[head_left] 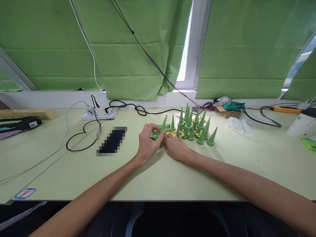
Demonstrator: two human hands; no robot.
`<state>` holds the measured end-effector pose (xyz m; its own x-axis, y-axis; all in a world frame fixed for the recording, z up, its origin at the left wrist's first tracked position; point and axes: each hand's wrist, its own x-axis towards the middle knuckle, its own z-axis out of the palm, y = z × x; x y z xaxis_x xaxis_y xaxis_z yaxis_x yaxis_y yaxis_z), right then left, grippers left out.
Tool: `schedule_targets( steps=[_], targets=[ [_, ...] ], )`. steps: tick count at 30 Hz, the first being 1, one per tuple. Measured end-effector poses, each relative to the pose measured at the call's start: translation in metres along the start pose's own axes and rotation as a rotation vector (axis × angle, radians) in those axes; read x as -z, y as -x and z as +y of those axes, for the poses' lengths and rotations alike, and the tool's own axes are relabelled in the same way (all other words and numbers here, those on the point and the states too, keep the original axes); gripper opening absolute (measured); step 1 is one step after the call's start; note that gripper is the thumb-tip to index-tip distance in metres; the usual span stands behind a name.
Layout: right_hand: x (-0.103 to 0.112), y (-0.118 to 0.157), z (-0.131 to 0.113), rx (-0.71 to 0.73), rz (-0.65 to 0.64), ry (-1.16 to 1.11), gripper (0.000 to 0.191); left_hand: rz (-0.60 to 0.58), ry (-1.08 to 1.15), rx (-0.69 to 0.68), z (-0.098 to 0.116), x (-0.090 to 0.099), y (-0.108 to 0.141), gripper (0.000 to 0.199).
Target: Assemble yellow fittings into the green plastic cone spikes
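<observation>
Between the fingers of my left hand (147, 142) is a green cone (164, 123), held with its tip pointing up and slightly tilted to the right. My right hand (177, 148) rests on the table against the base of that cone, its fingers closed; whatever they pinch is hidden. Just to the right stands a cluster of several green cones (200, 137), each on a round base. Small yellow pieces (171, 132) lie scattered among and behind them. More green cones (154, 135) lie on their sides behind my left hand, partly covered by it.
A dark phone (113, 141) lies to the left, near a white power strip (98, 115) with black and white cables. Toward the back right are a small cardboard box (227, 112) and clear plastic bags (240, 127). A white cup (303, 123) stands at the far right.
</observation>
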<state>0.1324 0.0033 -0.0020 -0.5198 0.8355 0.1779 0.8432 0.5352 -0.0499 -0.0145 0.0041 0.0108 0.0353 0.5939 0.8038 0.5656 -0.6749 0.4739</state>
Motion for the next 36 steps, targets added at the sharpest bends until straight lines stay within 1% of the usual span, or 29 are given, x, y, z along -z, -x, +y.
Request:
schedule_targets(
  steps=[6, 13, 17, 21, 24, 26, 31, 36],
  targets=[
    [-0.003, 0.004, 0.0, 0.016, 0.061, -0.026, 0.033, 0.026, 0.004, 0.027, -0.001, -0.001, 0.0, 0.016],
    [-0.002, 0.013, 0.001, 0.027, 0.065, -0.078, 0.027, 0.027, 0.051, 0.076, 0.001, -0.001, 0.0, 0.019],
    [-0.001, 0.01, 0.001, 0.02, 0.082, -0.061, 0.029, 0.016, 0.067, 0.086, 0.002, -0.001, 0.0, 0.021],
    [0.0, 0.008, 0.001, -0.013, 0.036, -0.039, 0.037, 0.015, 0.064, 0.071, 0.002, -0.002, 0.0, 0.02],
    [0.001, 0.01, 0.001, -0.021, 0.016, -0.025, 0.04, 0.012, 0.055, 0.066, 0.002, -0.002, 0.0, 0.02],
    [0.0, 0.011, 0.001, -0.029, 0.017, -0.018, 0.038, 0.008, 0.056, 0.067, 0.002, -0.002, 0.0, 0.019],
    [-0.004, 0.011, 0.004, -0.05, 0.054, -0.042, 0.028, 0.006, 0.057, 0.072, 0.002, -0.003, 0.001, 0.019],
    [-0.005, 0.011, 0.006, -0.072, 0.103, -0.088, 0.025, 0.023, 0.076, 0.078, 0.001, -0.003, 0.001, 0.019]
  ],
)
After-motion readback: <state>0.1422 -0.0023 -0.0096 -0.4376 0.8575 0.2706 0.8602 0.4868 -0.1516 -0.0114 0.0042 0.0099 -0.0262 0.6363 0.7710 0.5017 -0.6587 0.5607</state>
